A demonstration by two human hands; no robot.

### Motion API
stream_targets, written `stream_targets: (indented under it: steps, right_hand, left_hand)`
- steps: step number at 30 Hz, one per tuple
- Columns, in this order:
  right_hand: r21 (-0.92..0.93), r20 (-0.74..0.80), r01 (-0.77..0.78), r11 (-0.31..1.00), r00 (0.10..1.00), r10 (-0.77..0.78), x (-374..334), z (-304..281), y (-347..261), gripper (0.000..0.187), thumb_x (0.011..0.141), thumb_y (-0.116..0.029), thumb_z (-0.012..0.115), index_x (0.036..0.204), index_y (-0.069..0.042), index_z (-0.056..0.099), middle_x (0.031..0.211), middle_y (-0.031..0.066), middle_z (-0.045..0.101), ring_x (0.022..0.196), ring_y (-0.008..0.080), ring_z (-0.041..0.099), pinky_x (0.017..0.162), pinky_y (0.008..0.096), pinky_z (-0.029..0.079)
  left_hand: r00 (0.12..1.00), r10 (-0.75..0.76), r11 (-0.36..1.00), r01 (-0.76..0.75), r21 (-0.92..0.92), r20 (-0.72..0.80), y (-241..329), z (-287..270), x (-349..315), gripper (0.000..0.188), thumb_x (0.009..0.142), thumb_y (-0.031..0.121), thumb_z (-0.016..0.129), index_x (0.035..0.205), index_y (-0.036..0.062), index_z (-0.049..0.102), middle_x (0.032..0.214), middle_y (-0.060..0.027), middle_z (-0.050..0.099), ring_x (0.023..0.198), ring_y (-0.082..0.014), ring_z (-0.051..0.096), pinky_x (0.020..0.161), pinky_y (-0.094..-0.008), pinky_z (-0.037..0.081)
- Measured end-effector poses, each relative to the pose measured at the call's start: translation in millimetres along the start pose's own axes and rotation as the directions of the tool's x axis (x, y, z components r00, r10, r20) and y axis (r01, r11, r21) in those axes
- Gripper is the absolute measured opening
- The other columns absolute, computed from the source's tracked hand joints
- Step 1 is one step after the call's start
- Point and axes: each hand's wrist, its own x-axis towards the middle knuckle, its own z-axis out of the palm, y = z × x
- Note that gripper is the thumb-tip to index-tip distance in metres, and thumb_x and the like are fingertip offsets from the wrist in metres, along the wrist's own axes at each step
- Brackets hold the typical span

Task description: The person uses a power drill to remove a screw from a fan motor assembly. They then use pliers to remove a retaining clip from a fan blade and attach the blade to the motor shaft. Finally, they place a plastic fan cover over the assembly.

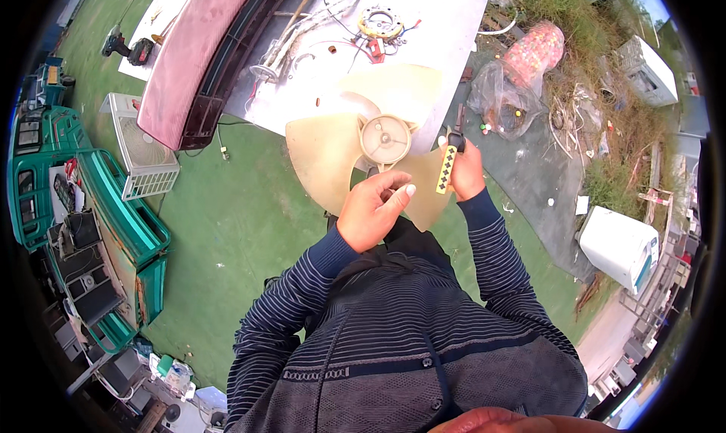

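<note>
1. Curling its fingers at the near side of the fan, the left hand [374, 210] has its thumb stretched out; whether it pinches the plastic, I cannot tell.
2. Closed around a tool [446, 170] with a yellow-and-black handle, the right hand [467, 173] is at the fan's right side, the tool's dark end pointing away from the body.
3. The beige fan [386, 139] has its round hub ahead of the left hand, one blade reaching between the two hands, another spreading left.
4. Beyond the hands, the fan's far blade overlaps the white desk [446, 24].
5. Farther across the desk are a ring-shaped motor part [380, 24] and, to the left, a long dusty-red panel [193, 55].
</note>
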Motion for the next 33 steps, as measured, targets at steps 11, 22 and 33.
stream_targets:
  steps: [11, 22, 33]
  right_hand:
    - [-0.507, 0.459, 0.651, 0.565, 0.759, -0.462, -117.1, -14.6, -74.6, 0.084, 0.078, -0.007, 0.068, 0.150, 0.000, 0.026, 0.145, 0.0224, 0.042, 0.131, 0.0354, 0.045, 0.105, 0.0431, 0.039]
    - [0.090, 0.868, 0.979, -0.182, -0.166, -0.468, -50.0, -9.1, -120.6, 0.083, 0.069, -0.012, 0.076, 0.143, -0.002, 0.039, 0.111, 0.0164, 0.059, 0.095, 0.0318, 0.060, 0.087, 0.0460, 0.047]
    - [0.050, 0.644, 0.642, 0.765, 0.565, -0.516, 13.1, 19.1, -114.9, 0.025, 0.091, 0.001, 0.051, 0.113, -0.001, 0.063, 0.099, 0.0057, 0.063, 0.073, 0.0061, 0.054, 0.064, 0.0206, 0.045]
  left_hand:
    - [0.991, -0.131, 0.893, 0.101, -0.438, -0.039, 10.8, 49.0, -5.1, 0.027, 0.099, 0.022, 0.059, 0.079, 0.0032, 0.058, 0.058, 0.0022, 0.050, 0.047, -0.0061, 0.045, 0.045, -0.0238, 0.034]
    - [0.998, -0.068, 0.928, 0.060, -0.369, -0.009, 50.0, 69.3, -3.5, 0.044, 0.103, 0.038, 0.048, 0.086, -0.0005, 0.064, 0.060, -0.0042, 0.058, 0.047, -0.0084, 0.049, 0.045, -0.0217, 0.038]
    - [0.680, -0.451, 0.801, 0.021, -0.599, -0.579, -45.9, 122.7, -8.9, 0.040, 0.096, 0.039, 0.058, 0.113, 0.0031, 0.064, 0.082, -0.0004, 0.065, 0.069, -0.0073, 0.058, 0.056, -0.0224, 0.045]
